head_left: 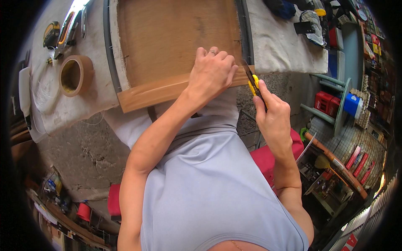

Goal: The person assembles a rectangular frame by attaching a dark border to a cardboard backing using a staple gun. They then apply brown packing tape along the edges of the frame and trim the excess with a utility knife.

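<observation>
A framed wooden panel (176, 37) with dark grey side rails lies flat before me. Along its near edge runs a wide strip of brown tape (155, 93), whose left end sticks out past the frame's corner. My left hand (212, 74) rests over the strip near the right side, with its fingers curled; what lies under the fingertips is hidden. In my right hand (273, 109) I grip a yellow and black utility knife (253, 82). Its blade points up and away from me, at the right end of the strip beside the right rail.
On the pale cloth (100, 102) at the left are a roll of brown tape (77, 75), a tape measure (51, 33), a utility knife (67, 31) and clear line (46, 90). Dark items and a wrapped bundle (312, 27) lie at the far right. A green metal rack (341, 104) stands beyond.
</observation>
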`<action>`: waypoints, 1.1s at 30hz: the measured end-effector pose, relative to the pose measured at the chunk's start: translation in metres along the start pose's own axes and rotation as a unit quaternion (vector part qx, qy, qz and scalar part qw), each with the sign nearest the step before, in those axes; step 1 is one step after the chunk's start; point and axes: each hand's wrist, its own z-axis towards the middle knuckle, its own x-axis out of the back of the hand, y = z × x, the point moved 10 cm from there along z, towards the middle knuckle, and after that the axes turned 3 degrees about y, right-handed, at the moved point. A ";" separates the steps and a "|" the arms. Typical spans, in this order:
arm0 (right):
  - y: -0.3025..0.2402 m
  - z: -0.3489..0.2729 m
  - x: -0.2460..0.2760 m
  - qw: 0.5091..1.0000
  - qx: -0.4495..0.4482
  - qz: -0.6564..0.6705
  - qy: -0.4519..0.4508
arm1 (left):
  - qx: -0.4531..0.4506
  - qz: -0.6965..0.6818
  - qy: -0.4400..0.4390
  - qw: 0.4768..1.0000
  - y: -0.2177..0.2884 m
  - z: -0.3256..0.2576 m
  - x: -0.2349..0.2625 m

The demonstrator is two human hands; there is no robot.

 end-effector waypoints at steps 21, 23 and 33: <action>-0.166 -0.021 -0.065 0.944 0.123 0.260 -0.161 | 0.035 -0.070 -0.310 0.947 -0.098 0.030 0.116; -0.191 -0.025 -0.080 0.947 0.140 0.224 -0.181 | 0.026 -0.017 -0.399 0.916 -0.110 0.011 0.088; -0.244 -0.027 -0.083 0.958 0.160 0.167 -0.170 | -0.076 0.085 -0.519 0.847 -0.107 -0.028 0.051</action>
